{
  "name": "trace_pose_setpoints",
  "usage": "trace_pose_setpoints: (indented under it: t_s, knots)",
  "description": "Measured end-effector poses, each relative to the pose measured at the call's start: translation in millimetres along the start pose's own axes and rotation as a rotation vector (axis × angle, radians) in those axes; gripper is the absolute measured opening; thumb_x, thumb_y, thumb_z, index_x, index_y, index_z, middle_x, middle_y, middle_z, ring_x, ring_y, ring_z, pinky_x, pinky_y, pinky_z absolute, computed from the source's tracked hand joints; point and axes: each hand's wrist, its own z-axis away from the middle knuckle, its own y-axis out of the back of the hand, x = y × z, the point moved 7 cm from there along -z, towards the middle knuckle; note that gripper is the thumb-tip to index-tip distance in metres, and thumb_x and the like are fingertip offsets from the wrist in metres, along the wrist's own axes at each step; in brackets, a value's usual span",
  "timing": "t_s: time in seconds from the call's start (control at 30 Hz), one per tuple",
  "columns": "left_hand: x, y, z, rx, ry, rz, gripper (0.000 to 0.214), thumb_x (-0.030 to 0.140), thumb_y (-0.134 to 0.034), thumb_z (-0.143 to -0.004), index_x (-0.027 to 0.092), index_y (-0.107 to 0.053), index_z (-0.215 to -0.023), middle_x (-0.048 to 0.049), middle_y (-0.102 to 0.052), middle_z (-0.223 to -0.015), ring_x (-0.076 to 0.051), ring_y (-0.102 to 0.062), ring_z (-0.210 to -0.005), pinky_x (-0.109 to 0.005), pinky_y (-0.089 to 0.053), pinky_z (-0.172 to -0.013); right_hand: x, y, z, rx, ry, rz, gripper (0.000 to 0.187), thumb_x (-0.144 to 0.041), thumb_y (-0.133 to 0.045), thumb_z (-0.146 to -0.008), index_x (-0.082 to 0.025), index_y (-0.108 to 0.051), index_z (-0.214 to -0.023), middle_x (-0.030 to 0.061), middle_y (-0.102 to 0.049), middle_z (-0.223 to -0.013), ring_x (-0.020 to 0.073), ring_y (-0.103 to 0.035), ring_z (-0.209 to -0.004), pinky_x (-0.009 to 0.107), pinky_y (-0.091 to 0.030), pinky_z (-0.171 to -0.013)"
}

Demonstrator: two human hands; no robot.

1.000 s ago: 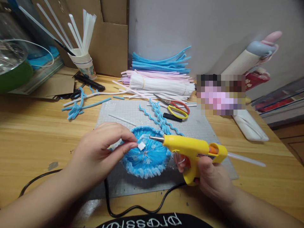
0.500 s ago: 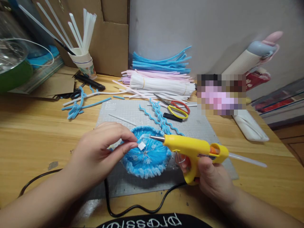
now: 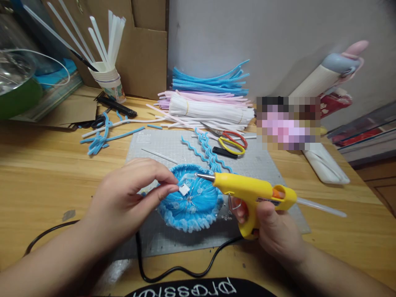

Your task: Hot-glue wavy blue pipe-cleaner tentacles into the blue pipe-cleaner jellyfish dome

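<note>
My left hand (image 3: 130, 198) pinches a small white square piece (image 3: 184, 190) between thumb and forefinger, just over a round blue pipe-cleaner disc (image 3: 190, 204) lying on the grey cutting mat (image 3: 161, 148). My right hand (image 3: 275, 233) grips a yellow hot glue gun (image 3: 250, 194) by its handle, a finger at the trigger. The gun's metal nozzle points left and ends close to the white piece, above the disc. A clear glue stick juts from the gun's back.
Wavy blue pipe cleaners (image 3: 210, 154), red-and-yellow scissors (image 3: 230, 140) and a black stick lie on the mat's far part. Bundles of blue, pink and white pipe cleaners (image 3: 207, 103) sit behind. A paper cup with glue sticks (image 3: 108, 80) stands back left. The gun's black cord (image 3: 173, 270) runs along the near edge.
The glue gun has lifted slightly and edged left, its nozzle now nearer the white piece. My left hand has hardly moved.
</note>
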Motion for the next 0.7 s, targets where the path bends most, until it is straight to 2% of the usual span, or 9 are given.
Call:
trace_pose_setpoints:
  t_s: [0.23, 0.5, 0.7]
  knots:
    - [-1.9, 1.4, 1.3, 0.009, 0.022, -0.011, 0.011, 0.014, -0.059, -0.09, 0.023, -0.063, -0.085, 0.0046, -0.068, -0.08, -0.011, -0.062, -0.077, -0.022, -0.047, -0.072, -2.1, -2.3, -0.8, -0.013, 0.001, 0.02, 0.048, -0.068, -0.058, -0.082, -0.023, -0.065, -0.066, 0.0033, -0.057, -0.058, 0.0158, -0.053, -0.05, 0.028, -0.047, -0.042]
    - [-0.8, 1.6, -0.9, 0.015, 0.022, -0.013, 0.011, 0.013, -0.059, -0.09, 0.022, -0.063, -0.085, 0.0058, -0.067, -0.08, -0.009, -0.062, -0.077, -0.02, -0.046, -0.073, 7.2, -0.3, 4.2, -0.034, -0.041, -0.044, 0.045, -0.066, -0.062, -0.08, -0.022, -0.067, -0.072, 0.0032, -0.061, -0.06, 0.0145, -0.056, -0.05, 0.024, -0.047, -0.041]
    - [1.3, -2.0, -2.1, -0.018, -0.032, 0.008, 0.011, 0.011, -0.061, -0.089, 0.021, -0.066, -0.086, 0.0034, -0.066, -0.079, -0.01, -0.061, -0.078, -0.022, -0.047, -0.074, 5.9, -1.5, 3.3, -0.044, -0.037, -0.049, 0.046, -0.067, -0.062, -0.08, -0.022, -0.068, -0.071, 0.0031, -0.06, -0.059, 0.0147, -0.056, -0.049, 0.024, -0.047, -0.041]
